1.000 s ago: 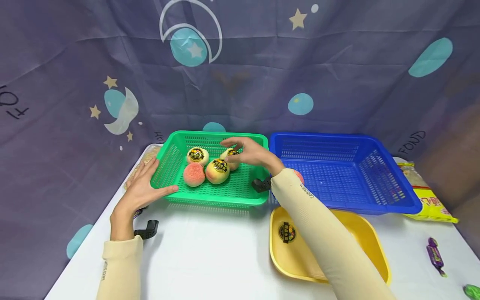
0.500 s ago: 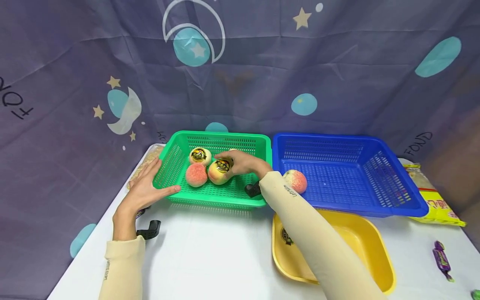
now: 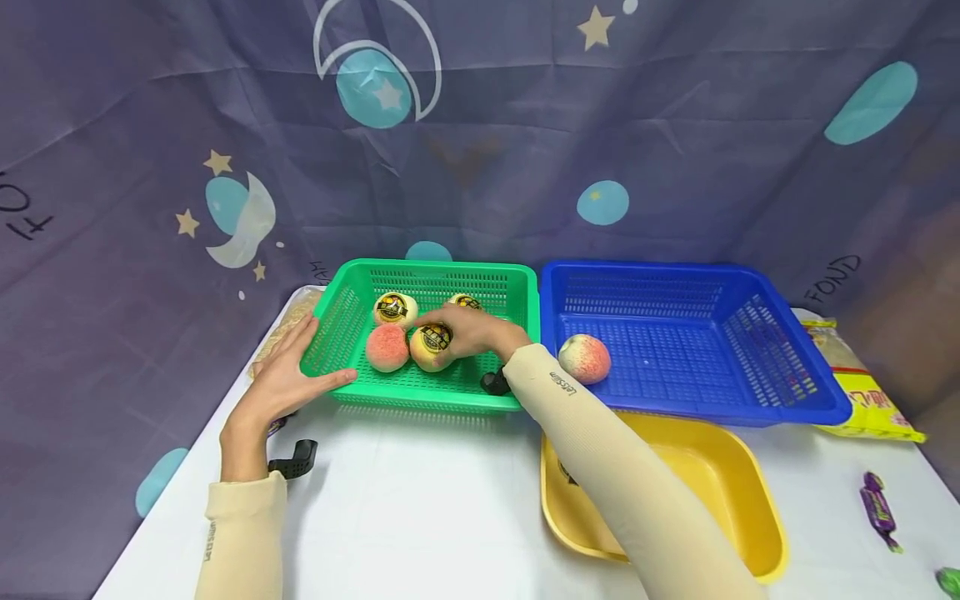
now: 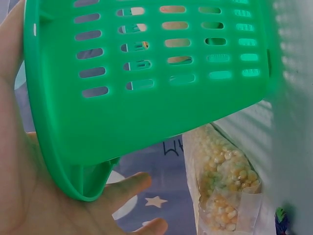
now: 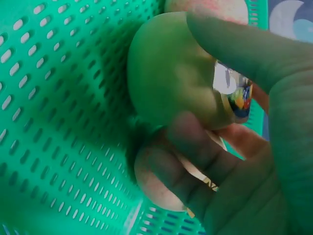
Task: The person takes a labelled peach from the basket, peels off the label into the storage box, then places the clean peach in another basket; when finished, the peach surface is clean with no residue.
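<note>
The middle of the green basket is crowded: four peaches sit bunched there, and the right hand lies over the stickered peach. The pink peach touches it on the left, leaving no gap. The left hand blocks the basket's left wall. The blue basket, right of centre, is mostly bare apart from one peach at its left. The yellow tray seems largely free, though the sleeve hides part.
</note>
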`<state>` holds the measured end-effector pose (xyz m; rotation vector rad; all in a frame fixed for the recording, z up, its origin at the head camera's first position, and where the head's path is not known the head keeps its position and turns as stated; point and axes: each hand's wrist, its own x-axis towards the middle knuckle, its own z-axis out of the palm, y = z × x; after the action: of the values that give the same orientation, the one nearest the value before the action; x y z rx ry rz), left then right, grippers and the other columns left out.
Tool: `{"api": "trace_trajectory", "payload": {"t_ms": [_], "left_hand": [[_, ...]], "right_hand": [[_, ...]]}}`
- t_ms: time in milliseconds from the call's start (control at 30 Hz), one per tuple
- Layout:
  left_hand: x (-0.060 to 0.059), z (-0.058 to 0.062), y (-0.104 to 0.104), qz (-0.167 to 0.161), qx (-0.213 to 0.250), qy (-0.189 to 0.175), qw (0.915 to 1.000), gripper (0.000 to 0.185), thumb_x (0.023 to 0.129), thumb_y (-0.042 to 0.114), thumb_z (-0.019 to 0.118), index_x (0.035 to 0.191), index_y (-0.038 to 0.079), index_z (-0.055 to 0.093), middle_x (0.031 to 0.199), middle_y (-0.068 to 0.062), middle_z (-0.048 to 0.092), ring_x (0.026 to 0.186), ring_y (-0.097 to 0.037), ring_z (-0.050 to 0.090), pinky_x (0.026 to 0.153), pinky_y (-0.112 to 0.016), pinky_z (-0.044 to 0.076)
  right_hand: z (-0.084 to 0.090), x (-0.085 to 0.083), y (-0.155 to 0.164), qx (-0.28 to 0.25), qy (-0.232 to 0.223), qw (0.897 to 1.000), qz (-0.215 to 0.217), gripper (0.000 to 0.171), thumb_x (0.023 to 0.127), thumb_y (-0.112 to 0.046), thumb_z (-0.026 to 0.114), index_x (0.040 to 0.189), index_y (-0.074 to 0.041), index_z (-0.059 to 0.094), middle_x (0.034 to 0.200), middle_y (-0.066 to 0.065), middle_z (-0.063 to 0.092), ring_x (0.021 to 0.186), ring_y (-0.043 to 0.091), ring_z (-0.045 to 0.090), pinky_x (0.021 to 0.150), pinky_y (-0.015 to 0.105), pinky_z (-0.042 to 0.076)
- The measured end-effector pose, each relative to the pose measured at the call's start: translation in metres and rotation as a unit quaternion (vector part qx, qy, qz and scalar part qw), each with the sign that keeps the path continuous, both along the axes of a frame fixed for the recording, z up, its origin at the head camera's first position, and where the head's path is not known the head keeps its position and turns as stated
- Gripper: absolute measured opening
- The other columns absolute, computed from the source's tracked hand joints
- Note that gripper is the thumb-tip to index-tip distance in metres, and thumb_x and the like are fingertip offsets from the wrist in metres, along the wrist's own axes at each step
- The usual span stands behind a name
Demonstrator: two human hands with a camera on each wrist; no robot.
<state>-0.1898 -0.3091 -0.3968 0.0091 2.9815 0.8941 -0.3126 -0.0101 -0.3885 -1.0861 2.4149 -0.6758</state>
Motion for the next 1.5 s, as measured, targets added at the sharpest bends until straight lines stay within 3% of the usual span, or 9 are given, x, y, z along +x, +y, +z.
{"api": "trace_trajectory", "payload": {"t_ms": [200,367,500,700,900,1167,1500], "left_hand": [[-0.001,-0.001,-0.001,0.002,0.000,0.001,1.0000,0.118,0.081,0.070,0.072,0.165,0.020,0.006,0.174,-0.002,0.000,0.157,-0.045,0.011,0.109,-0.084,0.004],[-0.001,-0.002,-0.001,0.004,0.002,-0.006,1.0000,0.118,0.082,0.070,0.071,0.165,0.021,0.004,0.174,-0.004,0.001,0.156,-0.047,0.013,0.109,-0.084,0.005],[-0.001,-0.002,0.000,0.004,0.004,-0.010,0.9999,0.118,0.082,0.070,0.071,0.165,0.022,0.003,0.174,-0.004,0.001,0.156,-0.046,0.013,0.111,-0.082,0.011],[-0.002,-0.002,0.000,0.003,0.002,-0.013,0.9999,0.118,0.081,0.071,0.071,0.165,0.023,0.003,0.174,-0.004,0.000,0.156,-0.048,0.013,0.110,-0.082,0.011],[-0.002,-0.001,0.000,0.003,0.006,-0.012,0.9999,0.118,0.081,0.070,0.072,0.165,0.023,0.003,0.174,-0.003,0.000,0.156,-0.047,0.011,0.110,-0.083,0.011],[-0.002,-0.002,0.002,-0.001,0.007,-0.011,0.9999,0.118,0.082,0.069,0.072,0.165,0.023,0.003,0.174,-0.003,0.000,0.157,-0.046,0.011,0.111,-0.082,0.012],[0.002,0.005,0.004,-0.011,-0.015,0.011,0.9998,0.113,0.084,0.066,0.071,0.166,0.020,0.008,0.174,-0.004,-0.001,0.156,-0.051,-0.003,0.108,-0.085,0.006]], "right_hand": [[-0.001,0.001,-0.002,0.011,-0.005,1.000,-0.004,0.080,0.084,-0.006,0.081,0.154,-0.022,0.047,0.155,0.002,0.048,0.140,0.022,0.047,0.113,0.041,0.044],[0.002,0.001,-0.002,0.036,0.009,0.999,-0.011,0.074,0.085,-0.017,0.082,0.151,-0.017,0.050,0.151,0.004,0.054,0.134,0.023,0.052,0.110,0.039,0.046],[0.003,0.002,-0.001,0.052,-0.006,0.998,-0.018,0.076,0.085,-0.026,0.082,0.152,-0.017,0.049,0.152,0.006,0.052,0.137,0.025,0.051,0.112,0.042,0.045],[-0.001,0.000,0.002,0.030,-0.029,0.999,-0.016,0.075,0.086,-0.027,0.082,0.152,-0.019,0.049,0.157,0.002,0.048,0.143,0.022,0.046,0.117,0.040,0.041],[-0.001,-0.002,0.004,0.006,-0.033,0.999,-0.013,0.075,0.082,-0.026,0.085,0.150,-0.018,0.052,0.152,0.002,0.052,0.138,0.021,0.050,0.113,0.039,0.045],[0.028,0.006,0.013,-0.039,-0.018,0.999,-0.007,0.071,0.080,-0.028,0.087,0.144,-0.021,0.058,0.141,0.000,0.060,0.129,0.018,0.053,0.108,0.036,0.047],[0.074,0.038,0.044,-0.083,0.018,0.996,0.037,0.070,0.079,-0.027,0.087,0.142,-0.018,0.059,0.130,-0.003,0.065,0.104,0.015,0.060,0.092,0.030,0.052]]}}
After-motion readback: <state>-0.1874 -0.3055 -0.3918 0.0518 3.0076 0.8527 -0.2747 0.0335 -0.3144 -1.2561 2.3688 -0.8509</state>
